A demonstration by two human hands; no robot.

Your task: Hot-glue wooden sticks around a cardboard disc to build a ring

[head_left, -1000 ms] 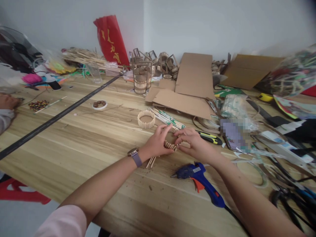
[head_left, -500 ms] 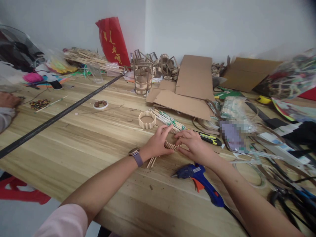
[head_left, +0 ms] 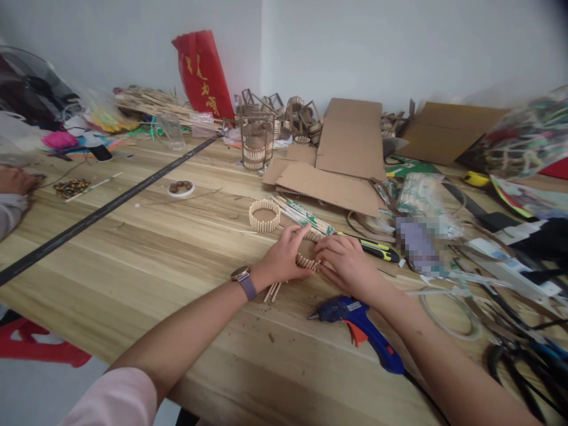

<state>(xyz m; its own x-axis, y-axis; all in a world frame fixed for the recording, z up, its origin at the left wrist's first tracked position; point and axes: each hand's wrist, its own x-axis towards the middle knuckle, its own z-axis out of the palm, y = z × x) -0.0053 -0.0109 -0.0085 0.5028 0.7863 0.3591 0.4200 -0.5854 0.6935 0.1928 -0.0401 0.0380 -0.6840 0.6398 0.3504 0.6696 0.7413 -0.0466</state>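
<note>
Between my hands is a small round basket with short wooden sticks set upright around a brown base. My left hand curves around its left side, thumb low and fingers at the far rim. On the right side, my right hand has its fingertips pressed to the stick wall, partly hiding it. Just beyond stands a similar stick ring basket. Several loose sticks lie under my left wrist. A blue glue gun with an orange trigger rests on the table nearer me.
A yellow-and-black utility knife and packaged sticks lie beyond my hands. Cardboard sheets and finished baskets are farther back. Pliers and tape rolls crowd the right. Another person's hand is at far left.
My right hand and forearm have shifted very slightly at the basket's right side. My left hand and the basket stay in place.
</note>
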